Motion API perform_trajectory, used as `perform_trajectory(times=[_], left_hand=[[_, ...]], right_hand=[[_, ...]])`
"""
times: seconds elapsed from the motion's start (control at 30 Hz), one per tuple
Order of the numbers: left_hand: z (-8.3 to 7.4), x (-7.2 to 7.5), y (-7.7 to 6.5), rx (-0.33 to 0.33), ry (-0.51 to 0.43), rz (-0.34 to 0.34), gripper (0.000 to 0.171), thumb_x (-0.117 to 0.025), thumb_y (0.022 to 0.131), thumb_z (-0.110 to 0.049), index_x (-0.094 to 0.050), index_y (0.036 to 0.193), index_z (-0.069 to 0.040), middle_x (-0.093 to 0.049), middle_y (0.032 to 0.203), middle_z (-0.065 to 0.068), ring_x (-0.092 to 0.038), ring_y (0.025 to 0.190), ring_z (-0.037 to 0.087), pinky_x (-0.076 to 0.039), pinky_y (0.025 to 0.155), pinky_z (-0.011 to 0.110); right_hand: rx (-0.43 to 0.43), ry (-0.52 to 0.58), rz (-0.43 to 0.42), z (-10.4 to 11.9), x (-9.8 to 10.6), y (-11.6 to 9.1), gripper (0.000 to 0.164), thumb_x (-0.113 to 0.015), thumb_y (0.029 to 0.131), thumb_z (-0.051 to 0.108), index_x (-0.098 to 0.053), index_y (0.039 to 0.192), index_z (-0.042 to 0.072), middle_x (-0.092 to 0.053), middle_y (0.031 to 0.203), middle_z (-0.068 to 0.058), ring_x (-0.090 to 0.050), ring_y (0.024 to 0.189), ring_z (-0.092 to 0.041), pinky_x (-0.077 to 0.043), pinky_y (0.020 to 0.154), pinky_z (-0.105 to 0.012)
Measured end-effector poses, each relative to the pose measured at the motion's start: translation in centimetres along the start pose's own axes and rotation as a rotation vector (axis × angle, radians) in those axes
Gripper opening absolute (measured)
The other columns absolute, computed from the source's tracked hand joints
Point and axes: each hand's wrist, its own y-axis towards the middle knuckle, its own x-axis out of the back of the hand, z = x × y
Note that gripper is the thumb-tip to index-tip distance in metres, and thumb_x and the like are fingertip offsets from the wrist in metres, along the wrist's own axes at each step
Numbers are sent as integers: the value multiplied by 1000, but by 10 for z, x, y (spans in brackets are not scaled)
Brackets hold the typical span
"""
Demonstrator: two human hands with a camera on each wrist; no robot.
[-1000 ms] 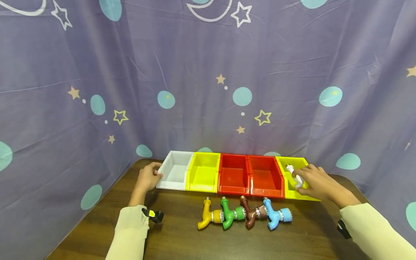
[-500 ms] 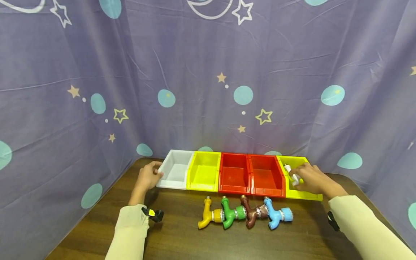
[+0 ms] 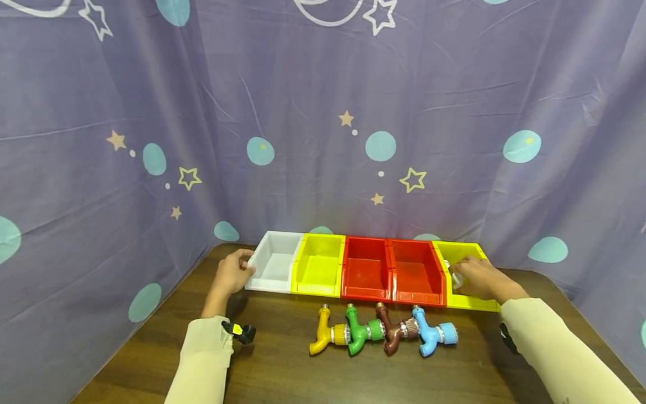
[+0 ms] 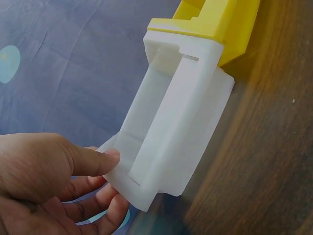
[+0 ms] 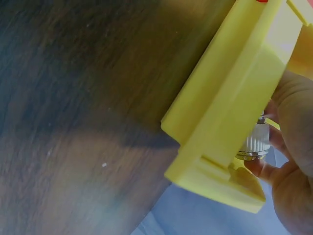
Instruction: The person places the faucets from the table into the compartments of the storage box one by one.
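My left hand pinches the left wall of the white bin, thumb over the inside and fingers behind it in the left wrist view. At the far right end of the row, my right hand reaches into a yellow bin and grips a white tap. The hand hides most of this tap; its ribbed white knob shows between the fingers in the right wrist view. In front of the bins lie a yellow tap, a green tap, a brown tap and a light blue tap.
Between the white bin and the right yellow bin stand another yellow bin and two red bins, the left one and the right one. All sit side by side on a wooden table. A patterned purple curtain hangs behind.
My right hand has lowered the white tap deeper into the right yellow bin, moving slightly left. The left hand keeps its hold on the white bin, and the four loose taps lie as before.
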Motion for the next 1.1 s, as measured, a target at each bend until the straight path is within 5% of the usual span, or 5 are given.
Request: perform_trajectory(times=[0.27, 0.43, 0.77, 1.1], left_hand=[[0, 1, 1, 6, -14, 9, 45, -73, 92, -5, -61, 135, -2, -69, 101, 19, -63, 91, 33, -54, 74, 42], [1, 0, 2, -3, -20, 2, 45, -73, 91, -5, -61, 134, -1, -69, 98, 18, -63, 90, 32, -54, 72, 41], [2, 0, 4, -14, -14, 18, 46, -72, 93, -5, -59, 136, 1, -70, 101, 21, -66, 94, 36, -56, 76, 45], [1, 0, 3, -16, -20, 17, 45, -73, 92, -5, -60, 135, 1, -70, 101, 22, -66, 92, 36, -56, 76, 45]], right_hand=[[-15, 63, 68, 1, -3, 10, 17, -84, 83, 16, -69, 91, 15, -62, 82, 7, -58, 80, -19, -50, 69, -40], [-36, 134, 95, -1, -6, 13, 20, -82, 83, 12, -70, 98, 12, -66, 86, 5, -57, 74, -13, -51, 69, -38], [-28, 195, 93, -1, 0, 7, 22, -82, 82, 11, -67, 98, 10, -68, 88, -1, -62, 79, -17, -52, 70, -41], [0, 170, 17, 2, 14, -3, 30, -82, 86, 16, -72, 110, 2, -73, 109, -13, -68, 99, -35, -55, 86, -55]])
